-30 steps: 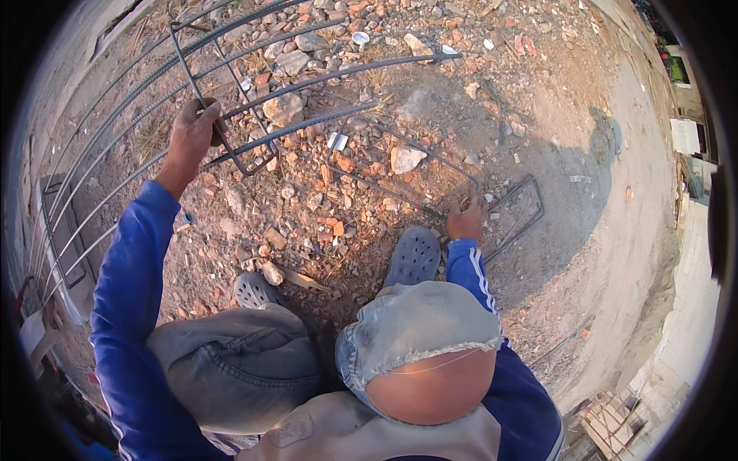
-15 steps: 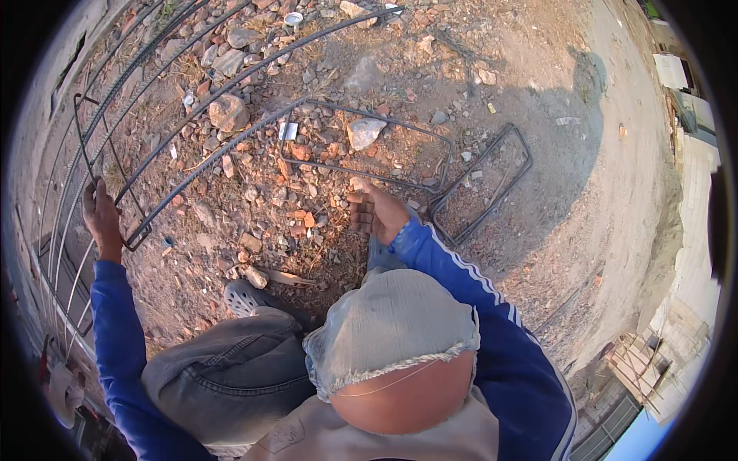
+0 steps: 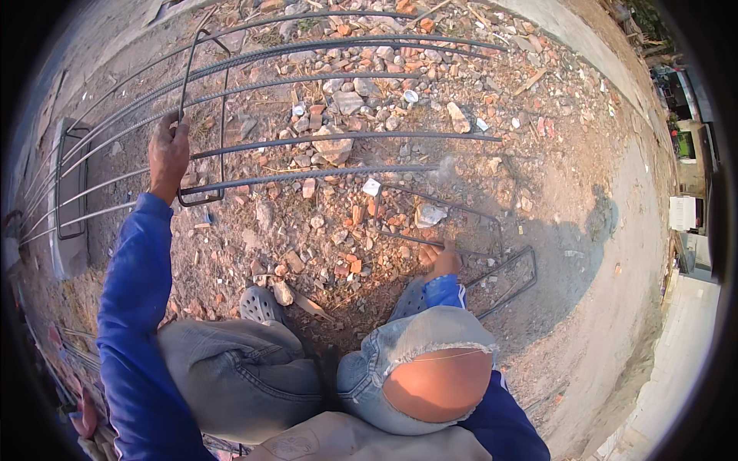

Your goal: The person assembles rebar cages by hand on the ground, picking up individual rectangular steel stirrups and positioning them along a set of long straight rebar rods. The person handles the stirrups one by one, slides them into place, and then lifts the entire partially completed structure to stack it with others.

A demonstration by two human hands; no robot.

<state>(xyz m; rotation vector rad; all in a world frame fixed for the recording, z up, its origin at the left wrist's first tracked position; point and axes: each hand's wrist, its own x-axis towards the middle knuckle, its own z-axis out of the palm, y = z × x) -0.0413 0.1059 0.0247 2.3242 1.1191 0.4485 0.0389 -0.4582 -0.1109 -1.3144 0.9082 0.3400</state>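
My left hand (image 3: pixel 169 150) is wrapped round the side of a rectangular rebar stirrup (image 3: pixel 224 115) that stands around several long ribbed steel rods (image 3: pixel 307 178). The rods run from the far left toward the middle. My right hand (image 3: pixel 440 261) is low over the rubble with its fingers apart, right beside the near bar of a loose rectangular stirrup (image 3: pixel 463 206); whether a fingertip touches the bar I cannot tell. Close to its right lies a second group of narrow rectangular stirrups (image 3: pixel 516 281). My raised knee hides most of the right forearm.
Another stirrup (image 3: pixel 86 184) surrounds the rods at the left, by a pale block (image 3: pixel 69 253). Broken brick and stones cover the ground, with a larger pale stone (image 3: pixel 430 215) inside the loose stirrup. A concrete edge (image 3: pixel 569 54) runs along the far side. My clogs (image 3: pixel 261 305) rest on the rubble.
The view has turned and shifted, so the rods now lie more level across it. My right hand has come closer to the loose stirrup's near bar. The left hand keeps its hold.
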